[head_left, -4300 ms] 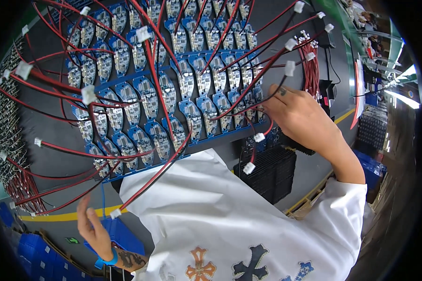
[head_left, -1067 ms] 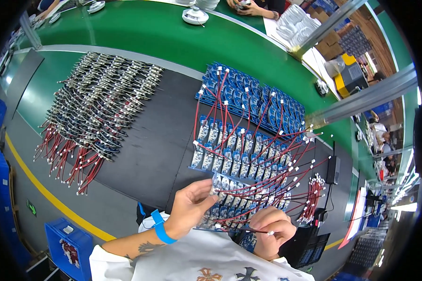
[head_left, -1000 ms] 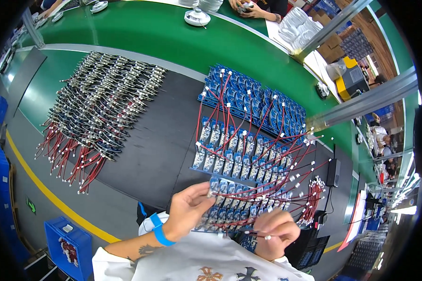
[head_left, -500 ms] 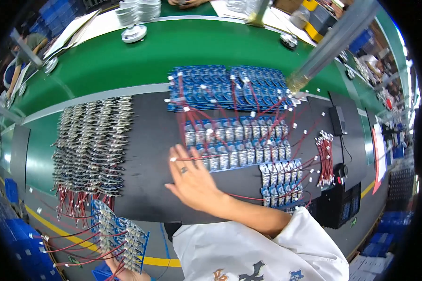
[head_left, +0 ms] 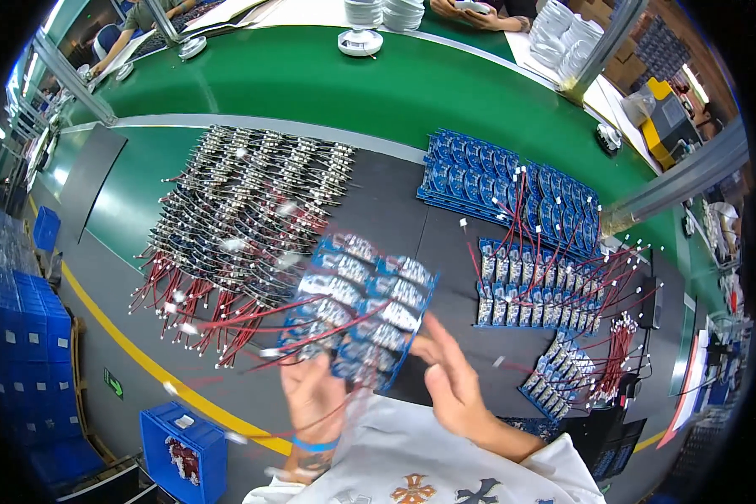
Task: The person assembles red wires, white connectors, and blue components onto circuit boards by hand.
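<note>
My left hand [head_left: 313, 399], with a blue band at the wrist, is closed on the lower edge of a blue circuit board panel [head_left: 370, 302]. The panel is tilted up in front of me and blurred by motion. Red wires with white plugs trail from it to the left. At the panel's right edge is my right hand [head_left: 458, 391], fingers stretched and thumb apart. Its fingertips lie close to that edge; whether they touch it I cannot tell. Beyond the panel, rows of small boards with dark and red wires [head_left: 252, 202] cover the mat's left part.
Stacked blue panels [head_left: 470, 172] lie at the back right, wired panels [head_left: 538, 290] before them. A smaller panel [head_left: 559, 370] and a red wire bundle [head_left: 617, 357] are nearer. A blue bin [head_left: 185, 454] stands on the floor. Metal posts [head_left: 680, 181] rise beside the green conveyor [head_left: 294, 84].
The view has swung left. My left hand has brought the held panel up and in front of me. My right hand has left the wired panels on the mat and come beside the held one.
</note>
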The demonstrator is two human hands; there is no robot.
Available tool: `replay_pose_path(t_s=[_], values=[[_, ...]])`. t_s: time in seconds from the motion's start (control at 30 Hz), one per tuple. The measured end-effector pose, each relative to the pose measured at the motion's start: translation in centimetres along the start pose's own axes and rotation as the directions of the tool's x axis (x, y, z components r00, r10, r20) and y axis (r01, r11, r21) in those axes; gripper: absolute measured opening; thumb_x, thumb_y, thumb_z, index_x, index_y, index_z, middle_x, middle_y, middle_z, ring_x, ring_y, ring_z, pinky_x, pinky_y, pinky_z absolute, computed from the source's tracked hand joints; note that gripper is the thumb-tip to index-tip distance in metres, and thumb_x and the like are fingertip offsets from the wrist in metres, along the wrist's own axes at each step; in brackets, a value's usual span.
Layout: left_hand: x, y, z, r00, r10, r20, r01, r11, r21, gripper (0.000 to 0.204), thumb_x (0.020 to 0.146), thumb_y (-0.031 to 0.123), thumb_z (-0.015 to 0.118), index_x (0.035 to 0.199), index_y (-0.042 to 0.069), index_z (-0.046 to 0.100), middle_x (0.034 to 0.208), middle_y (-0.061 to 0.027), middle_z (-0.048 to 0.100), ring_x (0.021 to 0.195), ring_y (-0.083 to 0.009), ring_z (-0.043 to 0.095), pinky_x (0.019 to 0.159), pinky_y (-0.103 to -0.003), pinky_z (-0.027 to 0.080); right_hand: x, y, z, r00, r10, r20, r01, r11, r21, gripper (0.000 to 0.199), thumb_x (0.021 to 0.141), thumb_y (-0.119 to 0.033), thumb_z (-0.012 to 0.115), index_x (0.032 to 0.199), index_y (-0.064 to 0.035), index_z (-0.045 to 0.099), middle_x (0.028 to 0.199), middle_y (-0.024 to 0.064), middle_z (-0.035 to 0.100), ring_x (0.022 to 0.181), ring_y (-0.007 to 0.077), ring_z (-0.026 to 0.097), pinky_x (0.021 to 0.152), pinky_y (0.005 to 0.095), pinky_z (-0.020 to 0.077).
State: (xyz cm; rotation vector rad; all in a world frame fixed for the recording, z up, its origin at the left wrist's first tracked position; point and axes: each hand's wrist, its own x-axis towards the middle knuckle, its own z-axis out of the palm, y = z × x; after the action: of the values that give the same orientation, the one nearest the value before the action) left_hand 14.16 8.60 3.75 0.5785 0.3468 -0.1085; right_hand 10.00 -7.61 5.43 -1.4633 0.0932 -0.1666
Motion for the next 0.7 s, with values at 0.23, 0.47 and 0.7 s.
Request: replay_pose_path(t_s=[0.23,0.47,0.7], values=[[-1.4,-1.6,-3.2,0.930,-0.138,0.341,0.103,0.988,0.117,0.076,0.083,0.011,0.065,0.146,0.010,0.022,0.141,-0.0126,0.039,0.127,-0.0295,0.043,0.105,-0.048,0.035,3.7,2.6,-0.9,0.894,0.422,-0.150,-0.324,0.841,0.433,0.040,0.098,-0.024,0.049,0.131,-0.0009,0.042,0.113,0.0121,0.061,0.092,0.0184,0.064,0.075,0.0307,0.0557],[0.4,-0.7,-1.0,0.929,-0.328,0.171,0.265,0.913,0.312,0.071,0.090,0.056,0.049,0.132,0.000,0.036,0.122,-0.0195,0.054,0.101,-0.0337,0.061,0.087,-0.045,0.052,3.8,3.1,-1.0,0.966,0.190,-0.176,-0.186,0.982,0.037,0.029,0.101,-0.015,0.042,0.125,-0.0015,0.050,0.103,0.0016,0.060,0.094,0.0048,0.051,0.081,0.0204,0.0425],[1.0,-2.9,-2.5,0.976,-0.175,0.132,0.127,0.941,0.313,0.038,0.097,0.031,0.043,0.123,0.003,0.050,0.098,-0.0174,0.066,0.078,-0.0268,0.068,0.060,-0.038,0.060,3.3,3.9,-1.9,0.956,0.270,-0.112,-0.227,0.928,0.296,0.033,0.101,-0.021,0.042,0.127,-0.0010,0.051,0.102,0.0022,0.060,0.089,0.0046,0.054,0.076,0.0200,0.0459]])
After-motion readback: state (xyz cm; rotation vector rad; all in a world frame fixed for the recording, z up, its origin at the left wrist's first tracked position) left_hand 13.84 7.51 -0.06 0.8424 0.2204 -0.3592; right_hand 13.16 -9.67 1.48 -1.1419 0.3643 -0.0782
